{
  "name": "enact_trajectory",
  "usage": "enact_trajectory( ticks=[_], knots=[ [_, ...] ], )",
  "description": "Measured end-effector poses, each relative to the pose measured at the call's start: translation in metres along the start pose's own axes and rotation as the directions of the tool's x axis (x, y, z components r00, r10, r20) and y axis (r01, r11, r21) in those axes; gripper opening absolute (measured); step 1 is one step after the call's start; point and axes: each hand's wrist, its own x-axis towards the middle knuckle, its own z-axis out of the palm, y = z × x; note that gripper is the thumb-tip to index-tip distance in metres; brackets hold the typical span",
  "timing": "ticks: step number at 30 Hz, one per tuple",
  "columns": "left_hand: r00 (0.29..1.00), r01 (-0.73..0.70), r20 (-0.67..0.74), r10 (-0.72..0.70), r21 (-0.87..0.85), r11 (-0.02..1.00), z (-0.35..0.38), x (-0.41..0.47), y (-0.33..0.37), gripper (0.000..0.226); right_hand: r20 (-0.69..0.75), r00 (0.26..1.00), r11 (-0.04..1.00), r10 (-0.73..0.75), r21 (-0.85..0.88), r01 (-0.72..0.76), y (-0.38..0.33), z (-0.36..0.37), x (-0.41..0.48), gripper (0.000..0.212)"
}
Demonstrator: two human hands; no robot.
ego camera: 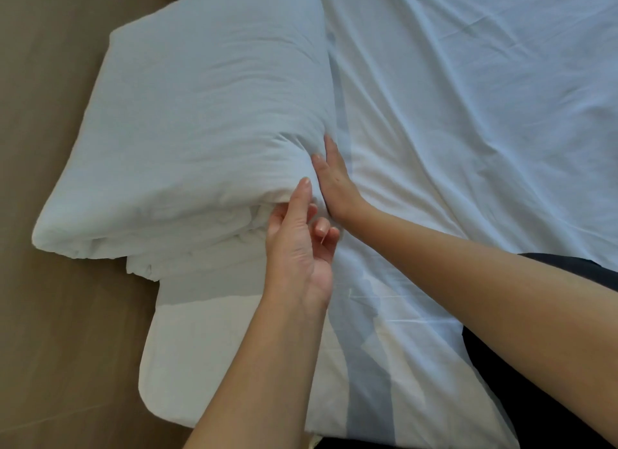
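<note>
Against the flat, straight-fingered right hand (334,184), the duvet (187,130) sits already folded into a thick bundle, the left hand (297,244) thumbing its near corner, pinching or not I cannot tell; only tidying that corner seems left

Matt, creased white cloth on folded duvet (187,130) and sheet (468,114); smooth matt brown wood-look floor (50,314).

head view, close, looking down, bed (468,97)
</note>
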Motion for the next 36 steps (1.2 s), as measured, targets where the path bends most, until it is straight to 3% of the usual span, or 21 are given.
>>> enact_trajectory(
  ticks=[4,8,10,12,17,18,21,25,29,33,36],
  knots=[
    [0.953,0.174,0.274,-0.129,-0.146,0.974,-0.002,0.007,0.013,0.032,0.006,1.000,0.998,0.023,0.061,-0.023,-0.003,-0.001,0.001,0.056],
    [0.910,0.174,0.403,-0.097,-0.160,0.972,-0.009,0.017,0.016,0.035,-0.016,1.000,0.990,-0.027,0.139,0.029,-0.015,-0.003,0.005,0.067],
    [0.894,0.150,0.440,-0.083,-0.119,0.982,-0.010,0.017,0.016,0.035,-0.026,0.999,0.986,-0.043,0.163,0.046,-0.018,-0.004,0.010,0.071],
    [0.881,0.098,0.468,-0.073,-0.028,0.995,-0.013,0.013,0.016,0.034,-0.032,0.998,0.984,-0.056,0.169,0.061,-0.017,-0.002,0.013,0.060],
    [0.839,-0.097,0.543,0.033,0.090,0.991,-0.027,-0.001,0.013,0.012,-0.069,0.994,0.981,-0.081,0.173,0.092,-0.013,0.004,0.016,0.054],
    [0.830,-0.117,0.555,0.045,0.095,0.989,-0.029,-0.003,0.013,0.021,-0.074,0.994,0.981,-0.081,0.170,0.092,-0.012,0.005,0.017,0.057],
    [0.880,-0.145,0.468,0.079,0.106,0.984,-0.035,-0.009,0.013,0.054,-0.082,0.992,0.980,-0.093,0.171,0.106,-0.012,0.006,0.016,0.065],
    [0.975,-0.175,0.147,0.167,0.044,0.984,-0.039,-0.007,0.021,0.024,-0.089,0.994,0.983,-0.069,0.165,0.083,-0.015,0.009,0.007,0.067],
    [0.988,-0.112,-0.118,0.098,-0.121,0.986,-0.052,0.009,0.037,0.018,-0.105,0.994,0.978,-0.042,0.197,0.062,-0.016,0.014,-0.007,0.073],
    [0.994,-0.095,-0.079,0.075,-0.288,0.953,-0.061,0.022,0.055,0.028,-0.084,0.991,0.984,-0.105,0.132,0.116,-0.021,0.013,-0.017,0.073],
    [0.998,-0.058,-0.009,0.057,-0.264,0.963,-0.062,0.028,0.061,0.020,-0.017,0.974,0.974,-0.224,-0.021,0.224,-0.025,0.010,-0.027,0.075]
  ],
)
